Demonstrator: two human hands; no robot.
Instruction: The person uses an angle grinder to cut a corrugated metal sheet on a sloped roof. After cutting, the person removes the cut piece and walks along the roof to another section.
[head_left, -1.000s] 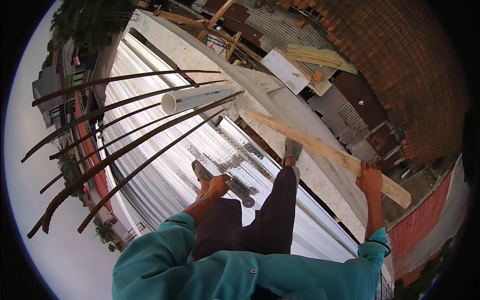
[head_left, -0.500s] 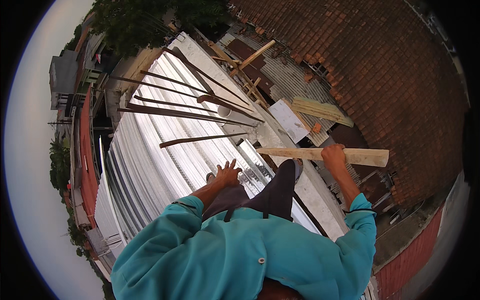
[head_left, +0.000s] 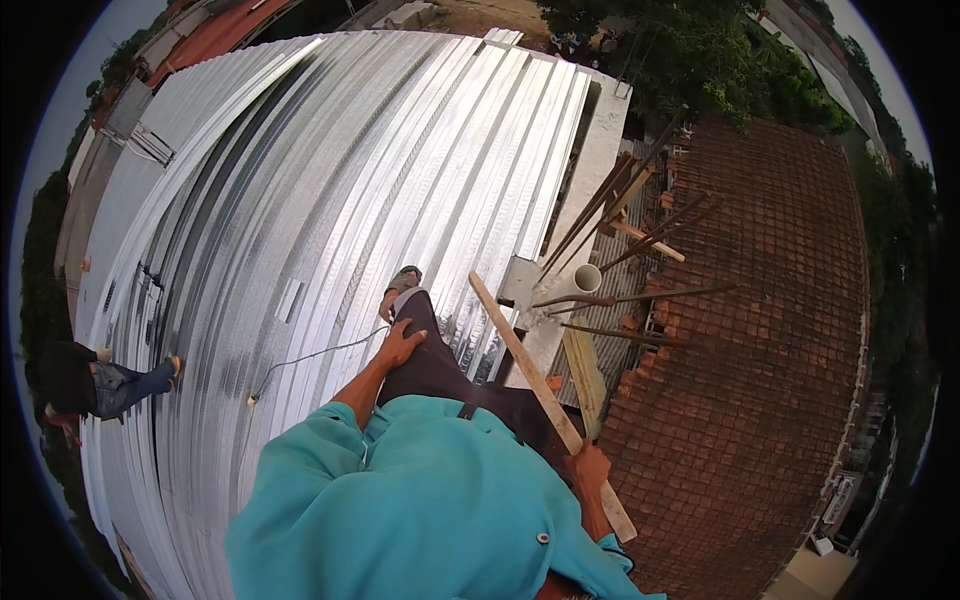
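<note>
My right hand is wrapped round a long wooden board near its lower end. The board slants up and to the left, its far end over the shiny corrugated metal sheets. My left hand lies on my dark trouser leg near the knee, holding nothing, fingers stretched out. My sandalled foot is on the metal sheets beyond that hand. Ahead of the board, rusty steel bars stick up from the concrete beam, around a white pipe.
A tiled roof lies to the right, with yellowish planks beside its edge. On the left, another person stands on the metal sheets. A thin cord crosses the sheets near my foot. Trees rise at the far right.
My view has swung left, showing more metal sheeting and another person. My left hand has come down onto my leg. The board in my right hand now points more forward.
</note>
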